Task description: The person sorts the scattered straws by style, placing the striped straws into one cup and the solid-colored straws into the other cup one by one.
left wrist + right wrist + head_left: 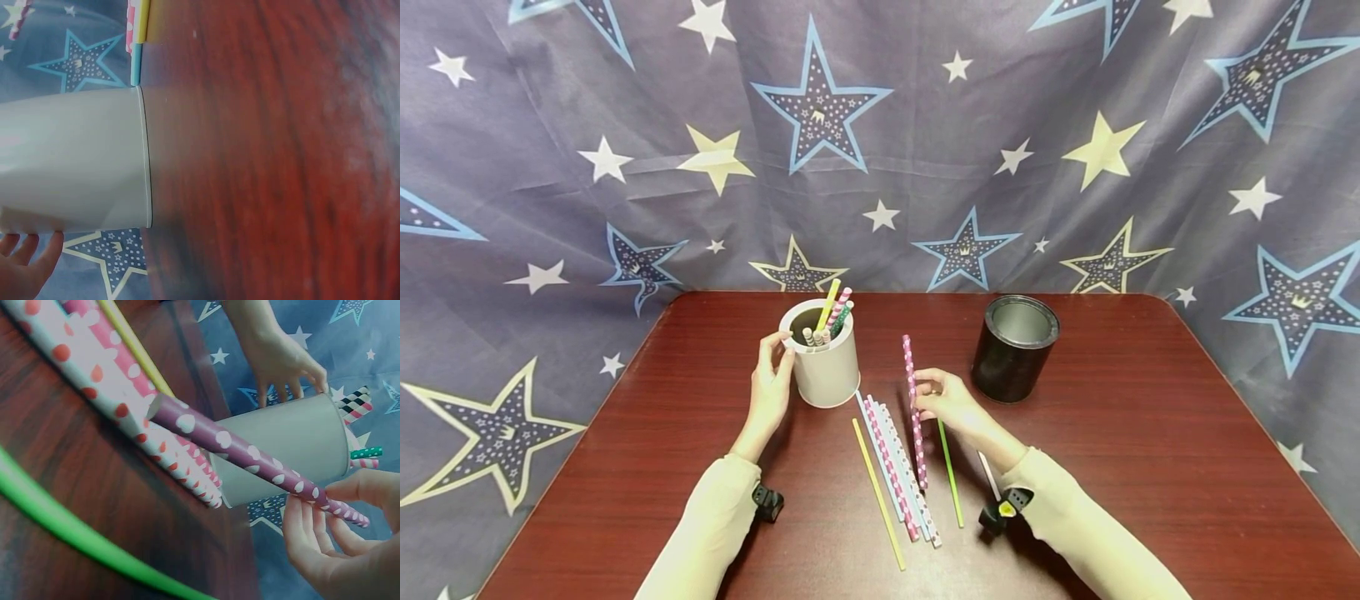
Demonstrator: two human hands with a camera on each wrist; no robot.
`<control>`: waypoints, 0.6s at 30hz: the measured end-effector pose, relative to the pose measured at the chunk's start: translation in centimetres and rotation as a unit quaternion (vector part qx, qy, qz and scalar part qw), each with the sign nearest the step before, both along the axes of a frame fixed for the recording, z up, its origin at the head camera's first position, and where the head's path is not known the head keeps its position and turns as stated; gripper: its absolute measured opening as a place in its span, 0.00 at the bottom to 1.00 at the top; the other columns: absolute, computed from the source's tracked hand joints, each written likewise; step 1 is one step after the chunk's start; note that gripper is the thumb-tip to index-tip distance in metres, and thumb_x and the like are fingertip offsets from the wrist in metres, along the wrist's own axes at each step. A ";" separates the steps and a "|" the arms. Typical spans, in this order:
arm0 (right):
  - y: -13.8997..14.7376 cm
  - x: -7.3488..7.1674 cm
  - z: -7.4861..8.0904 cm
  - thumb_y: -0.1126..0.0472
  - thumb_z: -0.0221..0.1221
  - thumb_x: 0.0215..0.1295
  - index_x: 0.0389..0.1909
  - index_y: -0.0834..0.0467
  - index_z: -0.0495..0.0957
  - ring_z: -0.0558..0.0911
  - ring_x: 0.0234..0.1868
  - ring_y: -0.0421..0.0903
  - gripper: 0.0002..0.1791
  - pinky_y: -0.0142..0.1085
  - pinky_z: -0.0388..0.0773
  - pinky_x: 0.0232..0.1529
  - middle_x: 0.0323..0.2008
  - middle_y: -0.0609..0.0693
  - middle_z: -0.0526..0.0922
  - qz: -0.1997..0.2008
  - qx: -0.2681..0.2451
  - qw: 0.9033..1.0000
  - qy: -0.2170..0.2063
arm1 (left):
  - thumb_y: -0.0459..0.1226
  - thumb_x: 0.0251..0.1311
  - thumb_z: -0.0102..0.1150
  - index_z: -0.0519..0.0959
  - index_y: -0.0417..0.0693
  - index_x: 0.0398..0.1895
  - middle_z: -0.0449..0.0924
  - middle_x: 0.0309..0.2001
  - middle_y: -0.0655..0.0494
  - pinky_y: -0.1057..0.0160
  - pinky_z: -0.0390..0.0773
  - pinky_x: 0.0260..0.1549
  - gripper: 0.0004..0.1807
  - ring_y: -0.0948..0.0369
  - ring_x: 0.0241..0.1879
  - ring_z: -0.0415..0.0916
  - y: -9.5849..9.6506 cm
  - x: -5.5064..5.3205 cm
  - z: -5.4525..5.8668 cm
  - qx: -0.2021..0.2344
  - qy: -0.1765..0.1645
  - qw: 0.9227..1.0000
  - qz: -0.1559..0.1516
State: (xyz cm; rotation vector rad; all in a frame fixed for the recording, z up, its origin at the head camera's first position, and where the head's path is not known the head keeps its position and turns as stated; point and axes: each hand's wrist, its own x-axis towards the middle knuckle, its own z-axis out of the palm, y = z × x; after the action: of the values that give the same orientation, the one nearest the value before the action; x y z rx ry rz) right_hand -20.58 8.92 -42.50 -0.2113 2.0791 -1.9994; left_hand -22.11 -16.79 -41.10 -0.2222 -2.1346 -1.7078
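The right hand is pinching a purple straw at centre frame; the left hand is lightly touching the white canister, left of centre. Probably light, stiff yet crushable, the straw is favouring a gentle upper-half pinch. The rim is forming a raised edge; table is stretching open, far right.

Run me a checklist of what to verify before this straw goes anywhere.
1. Straw secure: ok; right hand pinches the held straw between thumb and fingers.
2. White cup upright: ok.
3. White cup steadied: ok; left hand touches its side and rim.
4. Room in white cup: ok; straws inside leave part of its mouth open.
5. Held straw over a cup: not ok; it's between the white cup and the black cup.
6. Loose straws all picked up: not ok; several lie on the table.
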 end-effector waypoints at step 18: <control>-0.1 0.2 2.8 0.78 0.49 0.54 0.48 0.75 0.59 0.76 0.27 0.39 0.19 0.38 0.78 0.32 0.29 0.54 0.74 -0.027 -0.085 0.995 0.039 | 0.30 0.62 0.43 0.63 0.33 0.52 0.67 0.54 0.35 0.50 0.63 0.52 0.16 0.49 0.55 0.64 0.0 -0.1 -0.2 -0.001 0.003 1.000 0.003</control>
State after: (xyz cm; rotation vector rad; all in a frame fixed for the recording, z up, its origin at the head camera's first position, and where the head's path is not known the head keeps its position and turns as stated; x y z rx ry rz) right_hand -20.36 8.85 -39.68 -0.2726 1.9808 -2.2354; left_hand -22.21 -16.81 -41.27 -0.2230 -2.1310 -1.6989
